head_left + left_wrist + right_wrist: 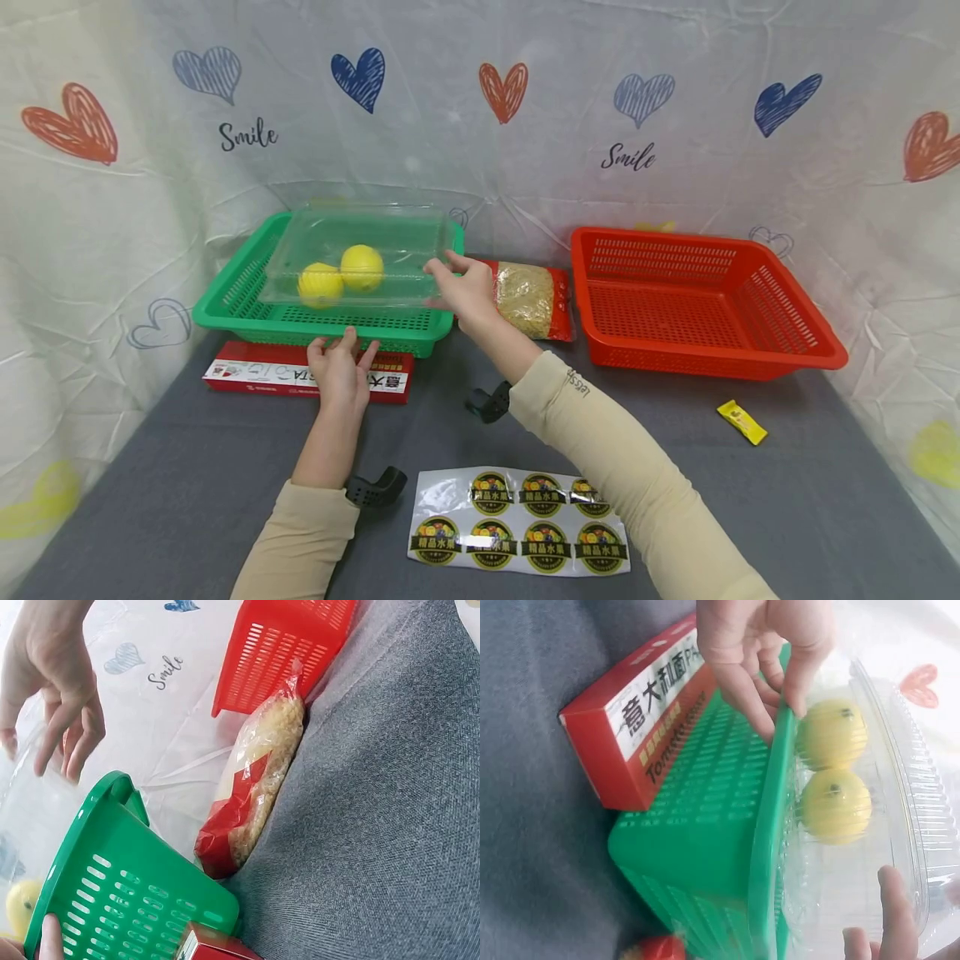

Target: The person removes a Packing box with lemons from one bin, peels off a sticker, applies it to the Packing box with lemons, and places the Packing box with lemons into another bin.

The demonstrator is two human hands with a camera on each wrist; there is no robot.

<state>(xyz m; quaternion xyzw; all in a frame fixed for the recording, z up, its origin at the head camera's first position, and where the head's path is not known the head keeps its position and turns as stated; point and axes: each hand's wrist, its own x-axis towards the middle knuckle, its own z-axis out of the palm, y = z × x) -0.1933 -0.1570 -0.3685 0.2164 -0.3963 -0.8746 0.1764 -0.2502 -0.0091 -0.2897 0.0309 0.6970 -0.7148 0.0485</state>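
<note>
My left hand (pixel 341 371) grips the front rim of a green plastic basket (pixel 330 335), thumb and fingers on either side of the rim in the right wrist view. Over the basket lies a clear plastic container (pixel 408 242). Two round yellow fruits (pixel 832 735) show through its clear plastic; whether they lie in it or under it I cannot tell. At the container's right end my right hand (pixel 468 292) holds the edge between thumb and fingers. The left wrist view shows those fingers bent at a container corner.
A red pasta box (pixel 258 379) lies against the green basket's front. Right of that basket are a red-and-clear noodle bag (pixel 525 300) and a red basket (pixel 712 354). A yellow packet (pixel 742 422) and a sticker sheet (pixel 517 507) with round fruit labels lie nearer on the grey cloth.
</note>
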